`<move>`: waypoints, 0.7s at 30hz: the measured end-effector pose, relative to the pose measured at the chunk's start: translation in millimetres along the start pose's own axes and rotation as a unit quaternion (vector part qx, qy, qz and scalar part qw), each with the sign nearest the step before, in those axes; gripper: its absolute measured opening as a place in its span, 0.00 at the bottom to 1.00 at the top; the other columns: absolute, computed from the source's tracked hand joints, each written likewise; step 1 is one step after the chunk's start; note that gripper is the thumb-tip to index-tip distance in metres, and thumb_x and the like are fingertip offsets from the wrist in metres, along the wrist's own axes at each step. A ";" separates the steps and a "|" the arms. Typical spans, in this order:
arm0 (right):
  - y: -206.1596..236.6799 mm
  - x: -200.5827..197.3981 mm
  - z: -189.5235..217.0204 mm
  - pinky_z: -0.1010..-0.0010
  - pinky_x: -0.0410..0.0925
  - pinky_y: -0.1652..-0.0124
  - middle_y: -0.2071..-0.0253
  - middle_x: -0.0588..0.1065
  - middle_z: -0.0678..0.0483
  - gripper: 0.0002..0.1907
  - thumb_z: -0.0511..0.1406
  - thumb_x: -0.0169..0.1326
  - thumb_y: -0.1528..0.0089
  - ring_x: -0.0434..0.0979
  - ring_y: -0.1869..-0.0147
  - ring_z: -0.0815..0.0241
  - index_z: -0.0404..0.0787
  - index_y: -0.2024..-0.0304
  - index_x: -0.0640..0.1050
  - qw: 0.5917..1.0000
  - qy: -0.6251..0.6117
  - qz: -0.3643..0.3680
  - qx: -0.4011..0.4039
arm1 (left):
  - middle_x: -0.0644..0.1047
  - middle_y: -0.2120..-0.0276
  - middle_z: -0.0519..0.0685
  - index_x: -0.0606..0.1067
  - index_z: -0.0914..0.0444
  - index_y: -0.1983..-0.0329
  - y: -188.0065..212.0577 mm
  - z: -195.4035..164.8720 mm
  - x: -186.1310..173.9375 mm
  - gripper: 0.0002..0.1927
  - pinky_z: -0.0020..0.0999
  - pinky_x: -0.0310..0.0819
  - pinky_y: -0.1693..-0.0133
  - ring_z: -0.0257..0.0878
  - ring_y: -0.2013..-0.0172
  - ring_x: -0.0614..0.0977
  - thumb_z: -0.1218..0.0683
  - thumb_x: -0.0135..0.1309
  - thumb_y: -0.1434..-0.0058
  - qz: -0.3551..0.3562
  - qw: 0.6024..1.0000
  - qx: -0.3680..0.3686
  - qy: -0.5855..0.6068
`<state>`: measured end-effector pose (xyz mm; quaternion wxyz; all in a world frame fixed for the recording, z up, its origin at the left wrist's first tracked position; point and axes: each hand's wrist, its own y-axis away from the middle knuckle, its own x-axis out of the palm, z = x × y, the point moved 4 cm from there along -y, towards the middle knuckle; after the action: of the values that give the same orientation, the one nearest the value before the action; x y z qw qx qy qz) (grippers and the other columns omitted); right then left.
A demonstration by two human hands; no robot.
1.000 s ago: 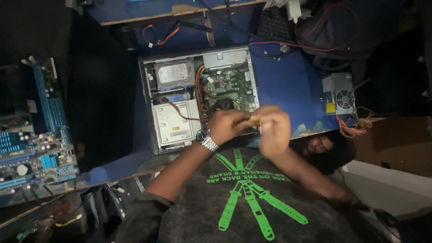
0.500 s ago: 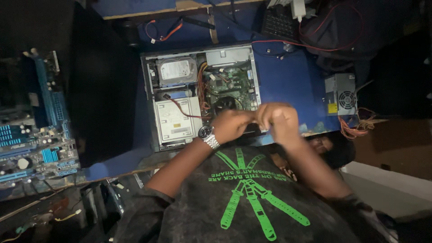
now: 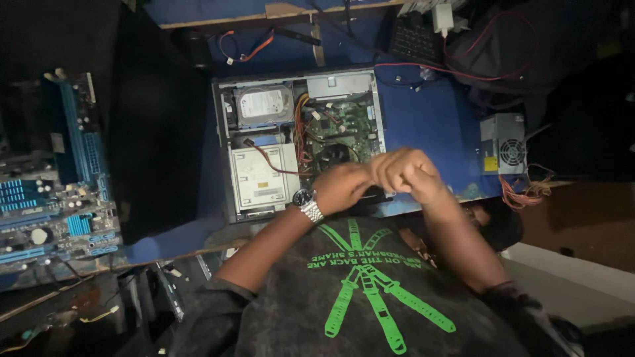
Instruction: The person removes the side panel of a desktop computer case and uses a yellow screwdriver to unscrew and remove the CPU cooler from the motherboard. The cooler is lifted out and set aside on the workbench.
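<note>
An open computer case (image 3: pixel 301 142), a shallow metal box with thin grey walls, lies flat on the blue surface (image 3: pixel 430 122). Inside it, toward its far left corner, sits a hard drive (image 3: pixel 264 106) with a smooth silvery top. Nearer the person, a pale, flat-lidded optical drive (image 3: pixel 259 178) fills the left side of the case. To the right of the drives is a green circuit board (image 3: pixel 347 125), crossed by a bundle of orange and red wires (image 3: pixel 301 135), with a round black fan (image 3: pixel 334 157) at its near edge.

The left hand (image 3: pixel 340 187), with a shiny metal watch (image 3: pixel 307 203) on its wrist, and the right hand (image 3: pixel 403 170) meet over the near right edge of the case, fingers curled in and pressed together. Whether they grip anything between them cannot be told.

To the right of the case, a small grey power supply (image 3: pixel 503 144) with a round grille rests at the surface's edge. Well to the left of the case lies a bare motherboard (image 3: pixel 56 192) with blue slots.
</note>
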<state>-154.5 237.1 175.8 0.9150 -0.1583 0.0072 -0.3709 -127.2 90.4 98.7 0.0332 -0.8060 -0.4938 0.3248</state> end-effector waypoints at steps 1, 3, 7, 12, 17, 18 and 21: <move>-0.2 4.3 2.7 0.67 0.65 0.62 0.78 0.68 0.55 0.32 0.53 0.39 0.25 0.69 0.70 0.61 0.42 0.79 0.66 0.995 0.071 -0.068 -0.012 | 0.82 0.60 0.54 0.79 0.62 0.55 0.0 1.6 -0.9 0.09 0.42 0.80 0.57 0.50 0.60 0.84 0.58 0.58 0.39 -0.013 1.000 -0.007 -0.002; 3.8 23.5 6.5 0.66 0.67 0.61 0.72 0.70 0.52 0.25 0.50 0.41 0.26 0.71 0.66 0.59 0.39 0.69 0.67 0.962 0.156 -0.214 -0.066 | 0.82 0.57 0.54 0.79 0.62 0.51 0.2 2.8 -3.8 0.14 0.40 0.81 0.56 0.48 0.59 0.85 0.61 0.55 0.41 -0.041 0.999 -0.025 -0.007; 14.0 65.8 -3.1 0.62 0.67 0.62 0.64 0.65 0.43 0.22 0.40 0.52 0.33 0.67 0.64 0.54 0.29 0.55 0.58 0.868 0.285 -0.351 -0.204 | 0.82 0.64 0.54 0.79 0.61 0.58 -2.2 2.7 -7.8 0.09 0.44 0.78 0.57 0.50 0.62 0.84 0.53 0.62 0.39 -0.020 0.995 -0.096 -0.017; 19.1 21.4 -15.0 0.69 0.67 0.65 0.73 0.69 0.55 0.15 0.40 0.52 0.29 0.68 0.70 0.63 0.43 0.68 0.67 0.985 0.043 -0.131 -0.105 | 0.81 0.59 0.56 0.76 0.64 0.59 -3.0 -13.9 -12.3 0.10 0.46 0.76 0.52 0.55 0.56 0.83 0.56 0.59 0.43 -0.067 0.997 0.047 -0.012; 9.8 -3.9 -4.0 0.73 0.64 0.66 0.77 0.71 0.59 0.27 0.51 0.45 0.26 0.69 0.73 0.65 0.47 0.78 0.68 0.996 -0.061 0.034 0.050 | 0.81 0.64 0.53 0.77 0.62 0.62 -6.9 -6.6 1.5 0.03 0.44 0.79 0.54 0.52 0.60 0.83 0.59 0.57 0.38 0.016 1.000 0.019 0.014; 8.9 -0.3 0.5 0.71 0.66 0.64 0.74 0.72 0.56 0.27 0.51 0.43 0.26 0.71 0.70 0.63 0.43 0.74 0.69 0.998 0.001 -0.058 0.025 | 0.81 0.64 0.53 0.78 0.61 0.63 -7.1 -5.4 0.7 0.03 0.43 0.80 0.55 0.51 0.60 0.84 0.60 0.57 0.40 0.003 1.000 0.016 -0.002; 12.0 38.5 7.4 0.66 0.70 0.59 0.66 0.70 0.47 0.25 0.48 0.41 0.24 0.72 0.61 0.57 0.32 0.63 0.66 0.941 0.194 -0.267 -0.079 | 0.82 0.62 0.53 0.80 0.60 0.57 -5.8 -1.5 -5.0 0.09 0.42 0.79 0.62 0.49 0.64 0.84 0.57 0.59 0.41 -0.049 0.998 -0.029 0.008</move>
<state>-117.5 221.1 183.3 0.7480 -0.1513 0.1711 -0.6232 -132.3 89.6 104.5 0.0294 -0.7837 -0.5421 0.3018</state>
